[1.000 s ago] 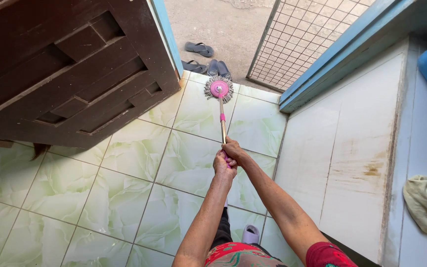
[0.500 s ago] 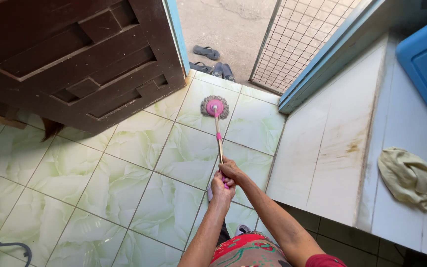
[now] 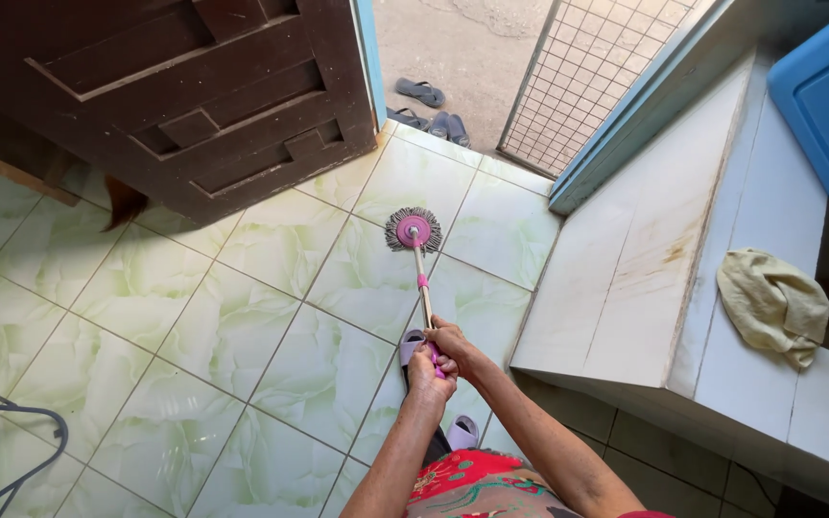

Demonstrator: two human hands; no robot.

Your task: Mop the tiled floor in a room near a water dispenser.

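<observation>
Head view: left hand point(image 3: 427, 372) and right hand point(image 3: 453, 343) grip the mop handle point(image 3: 423, 288) — its top end hidden, seemingly inside them.

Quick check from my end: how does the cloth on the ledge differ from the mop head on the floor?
The cloth is pale yellow and lies crumpled and loose on the white ledge; the mop head is round, grey-fringed with a pink centre.

No hand touches the cloth; the mop head sits on a pole gripped by left hand and right hand.

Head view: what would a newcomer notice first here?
Both hands, left hand and right hand, grip the mop, its round pink head flat on the green floor tiles near the dark wooden door. At right, a yellowish cloth lies on the white ledge.
</observation>
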